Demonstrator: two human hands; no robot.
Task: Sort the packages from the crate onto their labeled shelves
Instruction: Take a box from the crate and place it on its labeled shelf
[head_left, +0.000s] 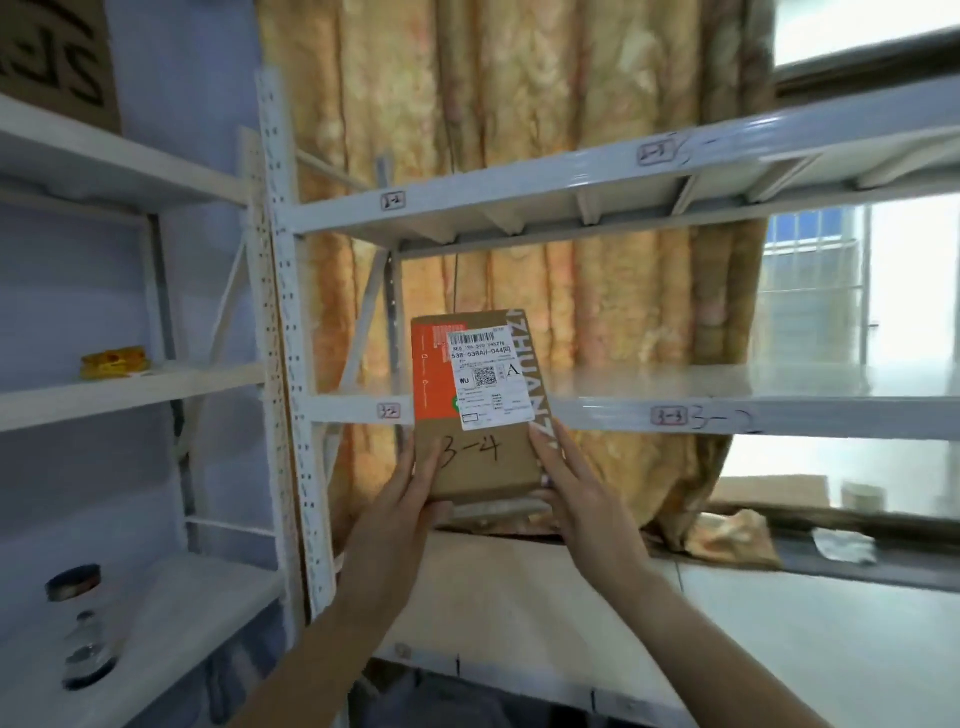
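Observation:
A brown cardboard package (483, 457) with an orange panel, a white shipping label and "3-4" handwritten on it is held up in front of the white metal shelving. My left hand (410, 493) grips its lower left edge and my right hand (576, 488) grips its lower right edge. Behind it, the middle shelf (727, 410) carries tags reading "3-2" (388, 411) and "3-3" (669, 415). The upper shelf (519, 202) carries tags "2-2" (392, 200) and "2-3" (654, 154). No crate is in view.
A lower shelf board (519, 597) lies under my arms. The left rack (130, 389) holds a yellow packet (111, 361), a dark jar (75, 577), a bottle (85, 649) and, on top, a cardboard box (57, 57). An orange curtain (519, 104) and a window (883, 312) lie behind.

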